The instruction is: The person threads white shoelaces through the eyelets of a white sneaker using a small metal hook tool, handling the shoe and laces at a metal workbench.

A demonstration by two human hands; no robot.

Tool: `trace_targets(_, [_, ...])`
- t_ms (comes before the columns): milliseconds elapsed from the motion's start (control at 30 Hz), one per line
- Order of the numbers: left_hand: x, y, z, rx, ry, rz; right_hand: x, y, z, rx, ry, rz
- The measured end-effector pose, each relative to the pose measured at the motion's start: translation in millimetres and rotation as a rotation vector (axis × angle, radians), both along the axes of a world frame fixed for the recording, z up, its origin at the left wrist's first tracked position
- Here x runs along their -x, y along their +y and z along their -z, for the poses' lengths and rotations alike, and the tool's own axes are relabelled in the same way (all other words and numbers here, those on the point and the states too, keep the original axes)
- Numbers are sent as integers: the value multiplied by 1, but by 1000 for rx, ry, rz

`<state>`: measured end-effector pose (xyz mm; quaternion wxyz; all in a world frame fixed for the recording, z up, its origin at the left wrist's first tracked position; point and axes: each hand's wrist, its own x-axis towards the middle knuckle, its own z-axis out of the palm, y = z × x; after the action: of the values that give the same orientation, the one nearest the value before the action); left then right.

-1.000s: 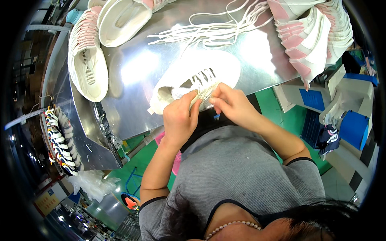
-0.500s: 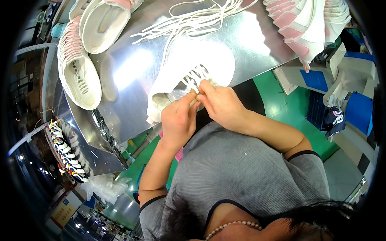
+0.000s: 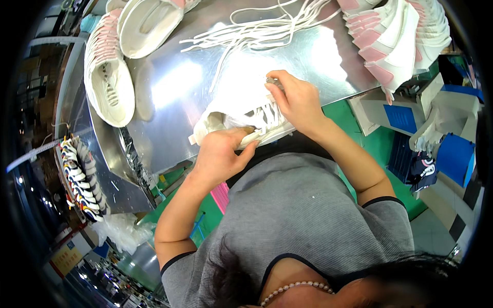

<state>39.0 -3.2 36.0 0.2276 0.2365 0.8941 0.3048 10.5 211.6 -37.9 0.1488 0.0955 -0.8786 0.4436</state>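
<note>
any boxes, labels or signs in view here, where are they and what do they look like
Open boxes: right of the metal table, past the right hand; white card, blue panels.
Blue box: far right, white flap above.
Sign: lower left, small yellow-orange rectangle, tilted; print too small to tell.
No label shows on the white shoe under the left hand.

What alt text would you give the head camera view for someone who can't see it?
Seen from above, a person in a grey top holds a white sneaker at the edge of a shiny metal table, left hand gripping its side, right hand on the laces. Loose white laces and more white and pink sneakers lie further back.
</note>
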Motion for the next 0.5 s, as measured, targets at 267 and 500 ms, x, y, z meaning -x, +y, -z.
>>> trace_targets(267, [17, -12, 7, -413, -440, -201, -1, 9, -9, 203, -135, -137])
trace_targets(500, [21, 1, 17, -154, -125, 60, -5, 3, -6, 17, -5, -235])
